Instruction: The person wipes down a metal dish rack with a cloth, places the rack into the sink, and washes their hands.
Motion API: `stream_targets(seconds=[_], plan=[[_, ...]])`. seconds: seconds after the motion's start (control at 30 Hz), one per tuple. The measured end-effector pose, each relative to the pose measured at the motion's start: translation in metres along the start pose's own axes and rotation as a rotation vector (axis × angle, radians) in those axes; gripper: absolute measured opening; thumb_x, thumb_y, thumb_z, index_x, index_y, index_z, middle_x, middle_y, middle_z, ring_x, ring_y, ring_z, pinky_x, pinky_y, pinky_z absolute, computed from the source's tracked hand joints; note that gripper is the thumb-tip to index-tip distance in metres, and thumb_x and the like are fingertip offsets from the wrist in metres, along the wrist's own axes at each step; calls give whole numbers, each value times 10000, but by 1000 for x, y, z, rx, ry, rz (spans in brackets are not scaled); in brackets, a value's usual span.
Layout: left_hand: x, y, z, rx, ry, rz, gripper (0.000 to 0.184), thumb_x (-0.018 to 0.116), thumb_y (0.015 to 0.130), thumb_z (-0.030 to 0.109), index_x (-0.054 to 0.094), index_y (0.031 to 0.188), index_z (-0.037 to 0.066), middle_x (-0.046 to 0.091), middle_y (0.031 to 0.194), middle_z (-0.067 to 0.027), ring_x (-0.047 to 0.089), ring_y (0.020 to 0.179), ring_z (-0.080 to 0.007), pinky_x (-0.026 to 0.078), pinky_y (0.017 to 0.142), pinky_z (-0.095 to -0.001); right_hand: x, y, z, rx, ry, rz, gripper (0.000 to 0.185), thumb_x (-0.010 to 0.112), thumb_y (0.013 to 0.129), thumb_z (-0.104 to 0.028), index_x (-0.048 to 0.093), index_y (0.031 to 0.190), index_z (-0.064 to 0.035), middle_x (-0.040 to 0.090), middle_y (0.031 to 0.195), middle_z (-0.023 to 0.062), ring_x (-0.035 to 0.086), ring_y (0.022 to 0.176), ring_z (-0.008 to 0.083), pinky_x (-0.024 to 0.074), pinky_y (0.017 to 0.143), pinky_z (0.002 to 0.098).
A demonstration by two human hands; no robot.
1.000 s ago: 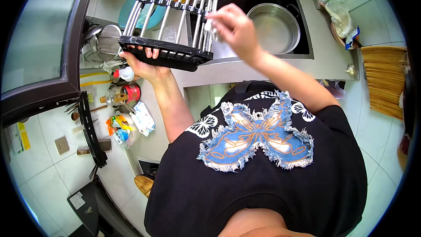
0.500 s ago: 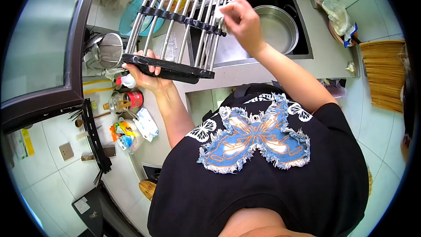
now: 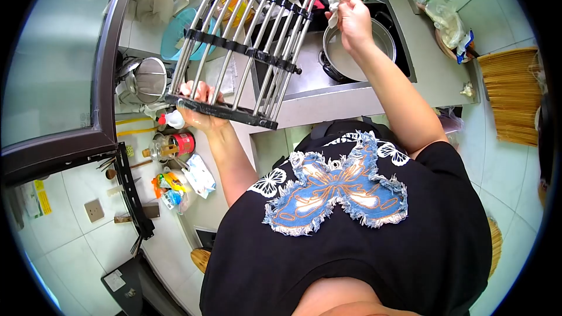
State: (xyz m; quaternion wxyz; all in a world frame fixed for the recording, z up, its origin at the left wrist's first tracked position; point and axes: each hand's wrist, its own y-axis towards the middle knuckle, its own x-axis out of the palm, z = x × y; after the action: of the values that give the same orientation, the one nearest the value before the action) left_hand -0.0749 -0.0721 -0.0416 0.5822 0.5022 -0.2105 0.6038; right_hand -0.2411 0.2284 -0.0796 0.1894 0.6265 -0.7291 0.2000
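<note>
A rack of metal rods with black plastic ends and crossbars (image 3: 239, 111) is held up, tilted, over the counter. My left hand (image 3: 202, 108) is wrapped round its lower black end, with fingertips showing between the rods. To the right of the rack, my right hand (image 3: 354, 20) pinches a crumpled white cloth (image 3: 335, 4) and does not touch the rods. Beneath that hand, a round metal pot (image 3: 377, 52) sits in the sink (image 3: 304, 79).
A blue basin (image 3: 171, 38) stands behind the rack at the left. Metal strainers (image 3: 147, 79), a red-labelled jar (image 3: 182, 143) and packets (image 3: 199, 175) lie along the left counter. An open cabinet door (image 3: 102, 70) hangs at the left. A bowl with plastic bags (image 3: 446, 23) is at the right.
The rack has tilted further and shifted slightly right and down with my left hand. My right hand has moved away from the rods, up and to the right, with the cloth.
</note>
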Motion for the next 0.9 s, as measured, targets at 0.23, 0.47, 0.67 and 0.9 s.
stream_targets(seconds=[0.23, 0.47, 0.67, 0.9], plan=[[-42, 1, -8, -107, -72, -146, 285, 648, 960, 326, 515, 879, 87, 517, 763, -20, 437, 562, -91, 397, 473, -243, -4, -13, -13, 511, 397, -101, 428, 268, 1095, -324, 547, 1198, -16, 634, 1151, 198, 627, 1092, 383, 481, 1010, 600], [-63, -8, -15, -322, 217, 12, 539, 462, 1018, 539, 607, 1131, 32, 609, 982, -119, 596, 963, -285, 463, 1019, -572, -26, 27, 21, 448, 737, 102, 439, 417, 1036, -390, 575, 882, -11, 611, 743, 140, 561, 577, 222, 502, 519, 351], [-93, -15, -23, -542, 340, 254, 589, 371, 1070, 484, 544, 1352, -4, 562, 1372, -267, 612, 1192, -367, 460, 1064, -486, -6, 15, -25, 458, 575, 153, 397, 511, 990, -321, 406, 642, -163, 298, 572, -46, 252, 481, 91, 196, 426, 265], [-94, -11, -51, -626, 214, 382, 669, 284, 1069, 530, 501, 1396, -10, 594, 1317, -264, 605, 1172, -436, 508, 1020, -529, -8, 19, -23, 531, 1074, -565, 307, 496, 953, -324, 468, 716, -131, 170, 573, -59, 174, 470, 93, 165, 460, 269]])
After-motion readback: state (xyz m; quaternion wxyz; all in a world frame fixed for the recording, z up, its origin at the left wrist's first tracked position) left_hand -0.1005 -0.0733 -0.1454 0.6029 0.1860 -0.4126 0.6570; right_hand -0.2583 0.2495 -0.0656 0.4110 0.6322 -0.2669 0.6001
